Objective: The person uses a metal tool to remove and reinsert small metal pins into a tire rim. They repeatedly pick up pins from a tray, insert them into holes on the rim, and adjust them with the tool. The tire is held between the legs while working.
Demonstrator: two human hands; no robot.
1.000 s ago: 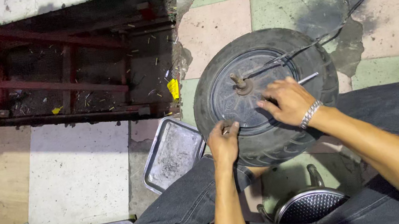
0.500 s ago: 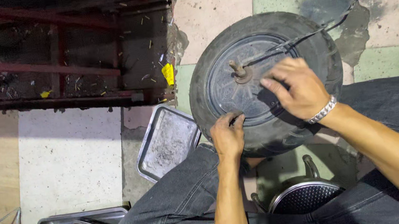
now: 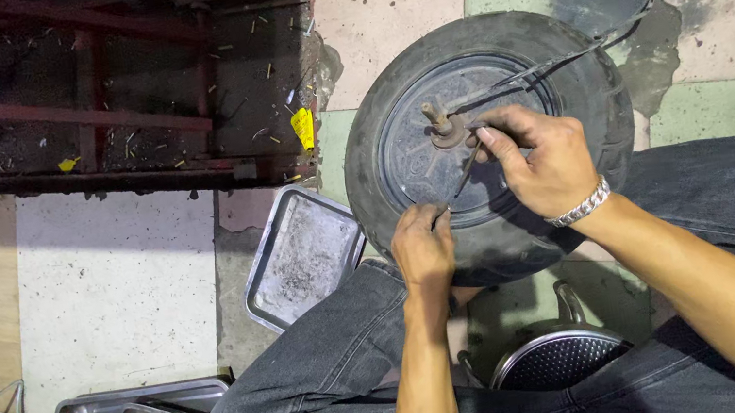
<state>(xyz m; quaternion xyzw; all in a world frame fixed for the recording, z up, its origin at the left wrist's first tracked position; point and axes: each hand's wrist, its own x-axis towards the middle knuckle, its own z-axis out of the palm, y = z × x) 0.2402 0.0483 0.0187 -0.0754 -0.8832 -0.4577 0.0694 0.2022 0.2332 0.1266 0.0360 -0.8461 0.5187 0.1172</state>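
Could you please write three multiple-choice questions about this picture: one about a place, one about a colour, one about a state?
1. Where does the metal tray lie?
A. on the floor left of the wheel
B. on top of the wheel
C. on the person's lap

2. What colour is the small scrap at the edge of the dark frame?
A. blue
B. yellow
C. white

3. How does the wheel stand?
A. lying flat on its side
B. hanging from a hook
C. mounted on a scooter

Answers:
1. A, the tray rests on the tiles beside the tyre.
2. B, it is bright yellow against the dark frame.
3. A, the hub and axle face up, with the left hand and the right hand holding a thin tool over it.
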